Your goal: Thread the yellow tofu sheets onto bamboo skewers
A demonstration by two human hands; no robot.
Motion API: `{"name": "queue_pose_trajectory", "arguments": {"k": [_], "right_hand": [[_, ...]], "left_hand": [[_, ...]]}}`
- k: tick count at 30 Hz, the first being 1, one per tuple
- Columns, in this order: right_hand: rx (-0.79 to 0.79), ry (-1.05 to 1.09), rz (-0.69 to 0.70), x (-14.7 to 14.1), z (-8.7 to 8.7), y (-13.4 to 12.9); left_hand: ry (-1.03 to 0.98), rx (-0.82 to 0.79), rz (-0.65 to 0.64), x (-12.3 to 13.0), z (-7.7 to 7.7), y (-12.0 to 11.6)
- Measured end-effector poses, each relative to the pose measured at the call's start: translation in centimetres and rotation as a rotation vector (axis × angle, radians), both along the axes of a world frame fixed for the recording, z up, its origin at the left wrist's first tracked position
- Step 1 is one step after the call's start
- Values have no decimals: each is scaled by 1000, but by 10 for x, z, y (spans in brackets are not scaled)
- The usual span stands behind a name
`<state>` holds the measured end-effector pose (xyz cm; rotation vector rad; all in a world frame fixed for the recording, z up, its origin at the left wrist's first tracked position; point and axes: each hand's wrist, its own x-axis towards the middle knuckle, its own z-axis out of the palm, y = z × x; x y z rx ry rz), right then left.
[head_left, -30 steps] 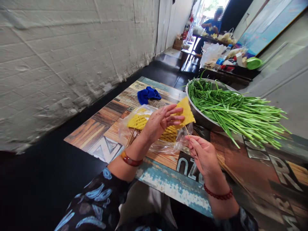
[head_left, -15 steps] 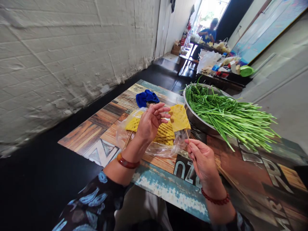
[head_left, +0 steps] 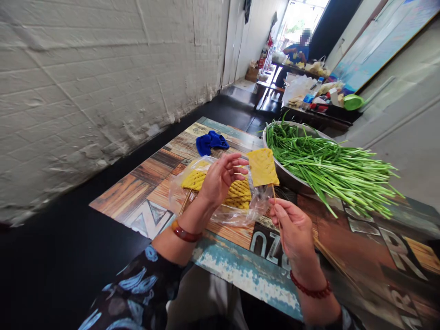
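Note:
My right hand [head_left: 292,224] pinches a thin wooden skewer [head_left: 274,191]. On the skewer's upper end stands a flat yellow square of food [head_left: 263,167] with short slits, its exact kind unclear. My left hand [head_left: 223,178] is open beside that square, palm turned toward it, fingers loosely curled and apart, holding nothing. Under and behind the left hand, several slitted yellow pieces [head_left: 240,195] lie on a clear plastic bag [head_left: 237,217]. Skewer ends [head_left: 185,201] stick out at the bag's left side, partly hidden by my left forearm.
A metal basin [head_left: 292,179] heaped with long green stalks [head_left: 337,160] stands at the right, the stalks overhanging its rim. A blue cloth [head_left: 211,141] lies at the table's far side. Loose skewers [head_left: 337,263] lie right of my right hand. A person [head_left: 298,50] sits at a cluttered far table.
The skewered yellow square has moved slightly right, away from my left fingers, and shows more fully. Both hands keep much the same pose; the whole view has shifted a little.

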<state>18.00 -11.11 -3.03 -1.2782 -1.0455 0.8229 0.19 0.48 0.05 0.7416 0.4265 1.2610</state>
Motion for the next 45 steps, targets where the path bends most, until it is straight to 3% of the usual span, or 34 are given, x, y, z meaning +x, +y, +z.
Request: {"name": "queue_pose_trajectory", "arguments": {"k": [6, 10, 15, 22, 26, 31, 36, 45], "right_hand": [[347, -716, -121, 0, 6, -3], [356, -807, -97, -1, 7, 0], [128, -560, -82, 0, 1, 0], [-76, -9, 9, -10, 6, -18], [-138, 175, 75, -29, 15, -42], [-217, 331, 208, -68, 22, -66], [-271, 417, 269, -106, 26, -66], [-344, 565, 300, -136, 28, -61]], "left_hand": [[-67, -69, -247, 6, -4, -4], [-111, -196, -274, 7, -2, -5], [-117, -224, -278, 9, -2, -6], [-39, -127, -122, 10, -10, -31], [5, -130, -54, -13, -7, -59], [146, -120, 12, -62, -5, -81], [314, -95, 27, -95, 1, -77], [765, 58, 94, -117, 5, -47]]}}
